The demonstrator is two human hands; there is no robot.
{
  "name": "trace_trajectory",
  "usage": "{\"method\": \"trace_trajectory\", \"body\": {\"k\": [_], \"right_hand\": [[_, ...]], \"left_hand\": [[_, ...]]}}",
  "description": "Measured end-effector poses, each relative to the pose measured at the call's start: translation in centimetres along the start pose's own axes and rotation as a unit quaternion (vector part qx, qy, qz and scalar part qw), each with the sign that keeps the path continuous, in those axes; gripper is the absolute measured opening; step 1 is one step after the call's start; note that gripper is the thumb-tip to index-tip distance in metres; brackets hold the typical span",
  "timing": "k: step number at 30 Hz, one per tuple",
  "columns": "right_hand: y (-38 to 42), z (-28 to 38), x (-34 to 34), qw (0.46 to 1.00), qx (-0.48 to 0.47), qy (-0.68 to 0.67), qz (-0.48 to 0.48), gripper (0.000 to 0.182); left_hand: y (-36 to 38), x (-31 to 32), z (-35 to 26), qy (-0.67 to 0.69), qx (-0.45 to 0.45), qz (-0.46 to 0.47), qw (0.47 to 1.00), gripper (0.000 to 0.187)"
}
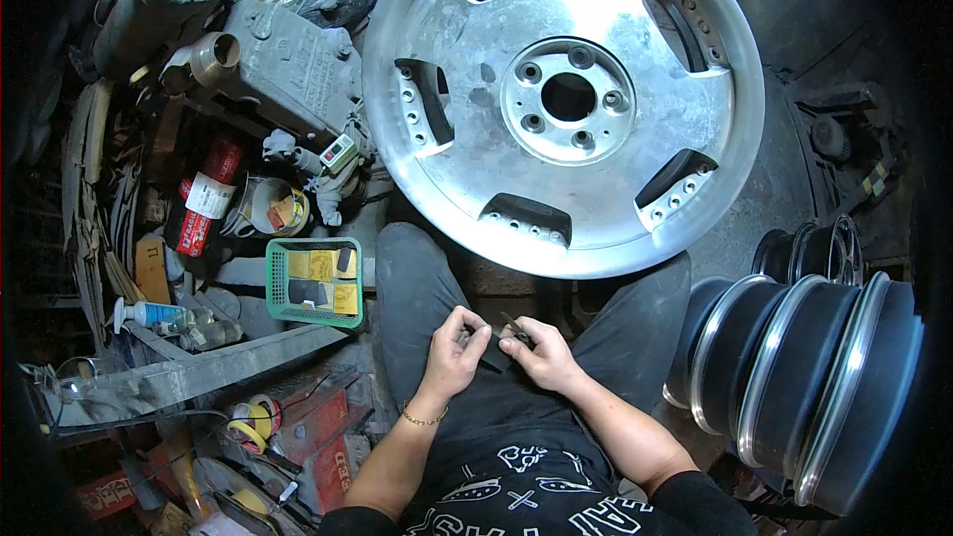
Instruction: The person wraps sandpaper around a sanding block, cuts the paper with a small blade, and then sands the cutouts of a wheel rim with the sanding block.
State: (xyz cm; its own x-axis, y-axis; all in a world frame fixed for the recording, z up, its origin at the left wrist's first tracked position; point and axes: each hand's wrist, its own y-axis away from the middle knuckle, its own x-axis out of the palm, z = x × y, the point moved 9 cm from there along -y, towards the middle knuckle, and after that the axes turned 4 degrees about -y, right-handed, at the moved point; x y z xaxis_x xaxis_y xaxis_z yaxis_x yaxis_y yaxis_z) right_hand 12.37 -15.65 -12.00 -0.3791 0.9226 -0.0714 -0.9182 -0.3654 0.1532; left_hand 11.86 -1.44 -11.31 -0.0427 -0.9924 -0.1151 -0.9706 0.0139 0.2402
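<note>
Both hands are close together above my lap. My left hand (457,349) is closed, thumb against fingers, on a thin dark piece that looks like sandpaper; its edge shows below the fingers. My right hand (538,349) pinches a small dark, narrow piece, its tip pointing up and left past the thumb. What kind of thing it is I cannot make out. Just beyond my knees a large silver alloy wheel (467,174) stands facing up at me, with a round centre bore, bolt holes and several cut-out windows. Neither hand touches the wheel.
A green basket (272,283) with yellow and dark sheets sits at my left. Behind it are a tin (260,206), a red roll (211,197) and a grey motor housing (288,55). A spray bottle (149,314) lies left. Several wheel rims (809,377) stand at right.
</note>
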Motion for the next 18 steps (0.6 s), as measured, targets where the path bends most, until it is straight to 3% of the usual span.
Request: {"method": "trace_trajectory", "body": {"k": [7, 18], "right_hand": [[0.2, -1.5, -0.1, 0.998, 0.056, -0.025, -0.004, 0.025], [0.1, -1.1, -0.2, 0.999, 0.024, -0.029, -0.019, 0.023]], "left_hand": [[0.1, -0.1, 0.5, 0.036, -0.004, -0.008, 0.999, 0.008], [0.0, -0.3, 0.1, 0.06, -0.015, -0.017, 0.998, 0.007]]}}
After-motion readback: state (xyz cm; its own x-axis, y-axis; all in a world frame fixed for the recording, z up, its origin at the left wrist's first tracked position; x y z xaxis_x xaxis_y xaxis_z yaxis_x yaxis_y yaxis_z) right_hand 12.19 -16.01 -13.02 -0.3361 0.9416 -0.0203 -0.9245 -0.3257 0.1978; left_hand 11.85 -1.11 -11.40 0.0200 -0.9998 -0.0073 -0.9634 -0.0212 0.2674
